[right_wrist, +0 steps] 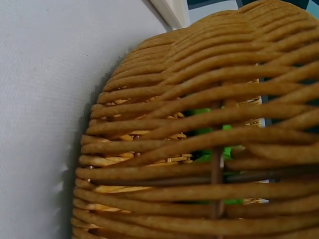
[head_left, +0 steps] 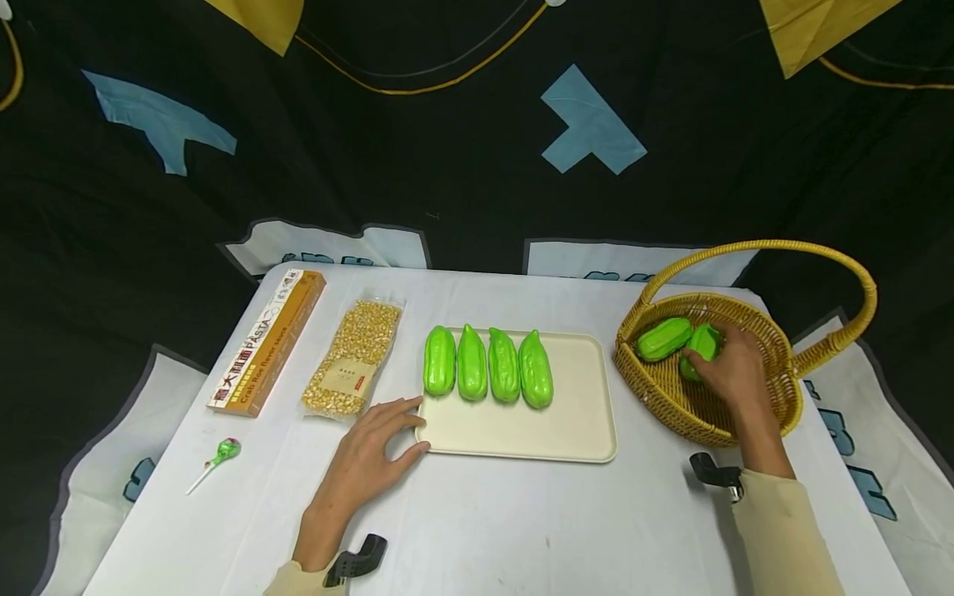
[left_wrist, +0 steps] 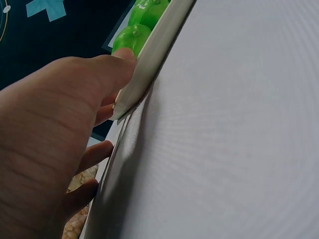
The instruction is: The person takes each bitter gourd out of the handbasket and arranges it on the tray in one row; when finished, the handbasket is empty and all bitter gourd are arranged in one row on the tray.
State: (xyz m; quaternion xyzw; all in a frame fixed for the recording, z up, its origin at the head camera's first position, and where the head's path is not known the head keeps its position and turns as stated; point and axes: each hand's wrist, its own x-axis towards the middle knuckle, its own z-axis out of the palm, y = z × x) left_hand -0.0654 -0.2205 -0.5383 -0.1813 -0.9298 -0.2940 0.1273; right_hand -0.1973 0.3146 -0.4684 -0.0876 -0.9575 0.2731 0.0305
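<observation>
Several green bitter melons (head_left: 503,364) with lumpy, ribbed skin lie side by side on a cream rectangular tray (head_left: 574,430). My left hand (head_left: 367,454) rests at the tray's near left corner, fingers spread and loosely bent. In the left wrist view its thumb (left_wrist: 122,62) touches the tray rim (left_wrist: 144,69). At the right, my right hand (head_left: 734,364) reaches inside a woven basket (head_left: 671,418) and grips a bitter melon (head_left: 701,352), partly covered by the fingers. Another bitter melon (head_left: 663,339) lies beside it. The basket wall (right_wrist: 199,119) hides most of the right hand in the right wrist view.
A pasta box (head_left: 268,343) and a clear bag of corn kernels (head_left: 354,356) lie left of the tray. Nearer the front left is a green-wrapped lollipop (head_left: 224,451). The basket's tall handle (head_left: 775,246) arches above it. White cloth (head_left: 522,530) covers the table.
</observation>
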